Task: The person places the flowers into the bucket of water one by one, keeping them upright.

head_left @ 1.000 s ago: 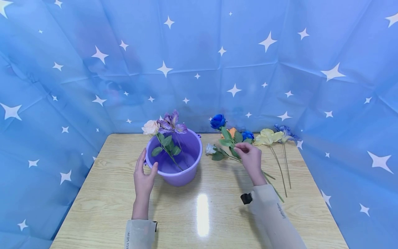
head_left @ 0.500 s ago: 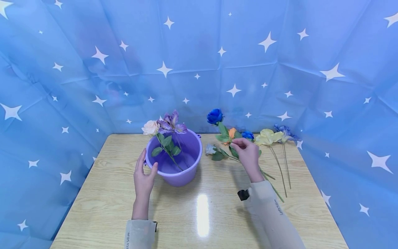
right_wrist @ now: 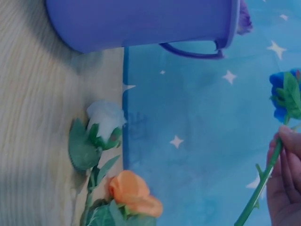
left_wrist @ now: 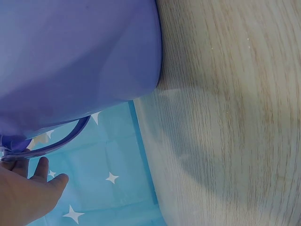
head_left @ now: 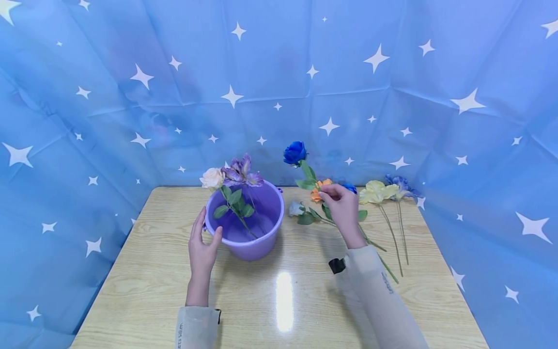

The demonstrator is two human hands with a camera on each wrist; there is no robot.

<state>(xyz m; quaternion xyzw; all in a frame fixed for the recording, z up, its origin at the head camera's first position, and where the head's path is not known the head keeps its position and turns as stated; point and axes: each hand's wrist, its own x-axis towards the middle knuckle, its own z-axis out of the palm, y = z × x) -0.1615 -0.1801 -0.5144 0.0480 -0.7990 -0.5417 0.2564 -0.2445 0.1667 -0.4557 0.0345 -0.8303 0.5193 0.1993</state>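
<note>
A purple bucket (head_left: 257,248) stands on the table, holding a pale cream rose (head_left: 212,178) and a purple flower (head_left: 242,172) that lean out over its back. My left hand (head_left: 203,252) rests against its left rim, fingers loosely extended and thumb apart at the front edge. In the left wrist view, those fingers lie by the bucket's handle (left_wrist: 61,143). Thumb and fingers of my right hand (head_left: 342,208) pinch the green stem of a blue rose (head_left: 295,153), raised bloom-up over the other flowers. The right wrist view shows the thorny stem (right_wrist: 263,181) running below the grip.
Right of the bucket lie a pale bluish-white rose (head_left: 296,208), an orange flower (head_left: 317,194) and a second blue bloom (head_left: 350,188), partly behind my right hand. Farther right are a yellow flower (head_left: 376,192) and a blue-violet flower (head_left: 403,186). A starred blue curtain (head_left: 279,72) borders the table.
My right hand has moved up and to the left, lifting the blue rose away from the flowers on the table. The left hand and bucket have stayed put.
</note>
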